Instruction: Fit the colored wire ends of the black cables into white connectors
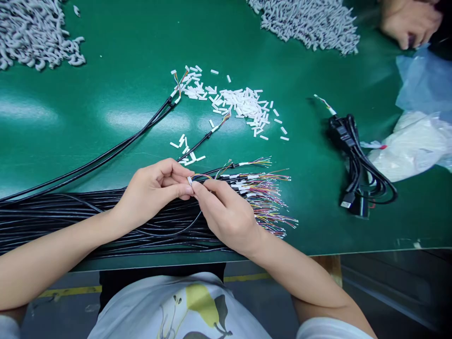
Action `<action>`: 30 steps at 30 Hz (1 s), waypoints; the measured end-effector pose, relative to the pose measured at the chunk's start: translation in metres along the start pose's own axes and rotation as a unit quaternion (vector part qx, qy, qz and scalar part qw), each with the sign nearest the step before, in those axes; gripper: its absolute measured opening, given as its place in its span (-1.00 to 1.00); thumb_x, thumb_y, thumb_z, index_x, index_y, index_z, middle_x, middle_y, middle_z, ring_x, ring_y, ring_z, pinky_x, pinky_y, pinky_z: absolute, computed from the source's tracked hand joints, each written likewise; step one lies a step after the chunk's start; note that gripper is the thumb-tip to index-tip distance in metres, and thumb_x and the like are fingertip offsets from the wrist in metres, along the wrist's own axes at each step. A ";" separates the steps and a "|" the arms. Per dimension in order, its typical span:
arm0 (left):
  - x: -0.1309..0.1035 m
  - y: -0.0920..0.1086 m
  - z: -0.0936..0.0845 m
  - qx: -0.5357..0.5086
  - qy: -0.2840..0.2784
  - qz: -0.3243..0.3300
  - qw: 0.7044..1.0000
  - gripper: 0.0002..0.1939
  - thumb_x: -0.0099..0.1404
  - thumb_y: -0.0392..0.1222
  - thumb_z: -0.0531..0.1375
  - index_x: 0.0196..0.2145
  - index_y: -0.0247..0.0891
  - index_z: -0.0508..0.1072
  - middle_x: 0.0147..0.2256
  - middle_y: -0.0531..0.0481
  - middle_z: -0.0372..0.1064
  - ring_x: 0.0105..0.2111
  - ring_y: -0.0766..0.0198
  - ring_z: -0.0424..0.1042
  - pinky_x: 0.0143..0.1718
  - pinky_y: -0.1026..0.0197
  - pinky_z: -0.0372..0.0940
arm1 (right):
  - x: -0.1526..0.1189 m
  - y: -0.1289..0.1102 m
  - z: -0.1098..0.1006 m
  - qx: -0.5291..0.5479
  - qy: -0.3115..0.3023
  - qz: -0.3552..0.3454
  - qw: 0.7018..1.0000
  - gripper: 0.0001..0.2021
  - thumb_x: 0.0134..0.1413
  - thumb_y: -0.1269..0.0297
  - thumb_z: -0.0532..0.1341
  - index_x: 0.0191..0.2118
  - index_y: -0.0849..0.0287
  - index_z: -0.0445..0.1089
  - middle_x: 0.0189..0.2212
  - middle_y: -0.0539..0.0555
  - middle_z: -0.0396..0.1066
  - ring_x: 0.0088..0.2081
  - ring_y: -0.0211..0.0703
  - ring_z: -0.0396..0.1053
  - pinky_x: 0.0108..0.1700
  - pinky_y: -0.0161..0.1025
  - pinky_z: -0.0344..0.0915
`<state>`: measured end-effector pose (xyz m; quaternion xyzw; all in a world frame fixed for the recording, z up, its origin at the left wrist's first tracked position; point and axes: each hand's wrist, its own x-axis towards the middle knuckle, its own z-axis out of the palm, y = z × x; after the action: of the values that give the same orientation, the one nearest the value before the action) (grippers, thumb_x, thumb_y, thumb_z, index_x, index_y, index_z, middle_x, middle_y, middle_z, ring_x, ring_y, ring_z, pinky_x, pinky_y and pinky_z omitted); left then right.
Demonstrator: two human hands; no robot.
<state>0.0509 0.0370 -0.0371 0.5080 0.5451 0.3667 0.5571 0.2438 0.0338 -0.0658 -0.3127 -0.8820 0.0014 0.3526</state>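
My left hand (155, 188) pinches a small white connector (189, 180) between thumb and fingers. Close against it on the right, my right hand (226, 207) is closed on the thin coloured wires (202, 176) that run from the connector. Both hands are over a thick bundle of black cables (106, 207), whose stripped ends with coloured wires (271, 202) fan out to the right. Loose white connectors (247, 106) are heaped behind the hands, with a smaller group (187, 153) nearer. Two black cables with connectors fitted (141, 129) lie at the left.
Grey curved parts are piled at the back left (31, 33) and back right (310, 23). A coiled black USB cable (356, 160) lies at the right beside a white plastic bag (413, 146). Another person's hand (409, 23) rests at the top right.
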 end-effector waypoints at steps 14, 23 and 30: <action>-0.004 -0.005 0.000 0.049 0.012 0.062 0.997 -0.82 0.22 -0.20 0.37 -0.21 -0.24 0.57 -0.38 0.01 0.64 -0.40 0.26 0.63 -0.29 0.26 0.55 | 0.003 -0.001 -0.003 0.164 -0.014 0.093 0.982 -0.81 0.38 0.44 0.12 0.04 0.15 0.33 -0.23 0.11 0.47 -0.16 -0.17 0.48 -0.14 -0.20 0.52; -0.004 -0.003 0.001 -0.021 0.008 0.041 0.999 -0.85 0.20 -0.27 0.39 -0.26 -0.25 0.54 -0.45 0.06 0.61 -0.43 0.30 0.62 -0.33 0.32 0.53 | 0.005 -0.001 -0.002 0.211 -0.022 0.114 0.971 -0.86 0.39 0.43 0.12 0.00 0.16 0.32 -0.24 0.08 0.45 -0.19 -0.22 0.43 -0.17 -0.25 0.45; -0.007 -0.010 0.002 0.046 0.034 0.123 0.991 -0.85 0.23 -0.22 0.38 -0.22 -0.25 0.58 -0.31 -0.02 0.64 -0.35 0.26 0.64 -0.27 0.29 0.56 | 0.008 -0.004 -0.010 0.400 -0.088 0.310 0.858 -0.97 0.39 0.31 0.15 -0.13 0.12 0.31 -0.28 -0.02 0.44 -0.31 -0.32 0.40 -0.30 -0.32 0.34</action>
<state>0.0506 0.0274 -0.0456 0.5832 0.5133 0.4243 0.4651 0.2434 0.0327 -0.0531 -0.4002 -0.6902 0.4911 0.3497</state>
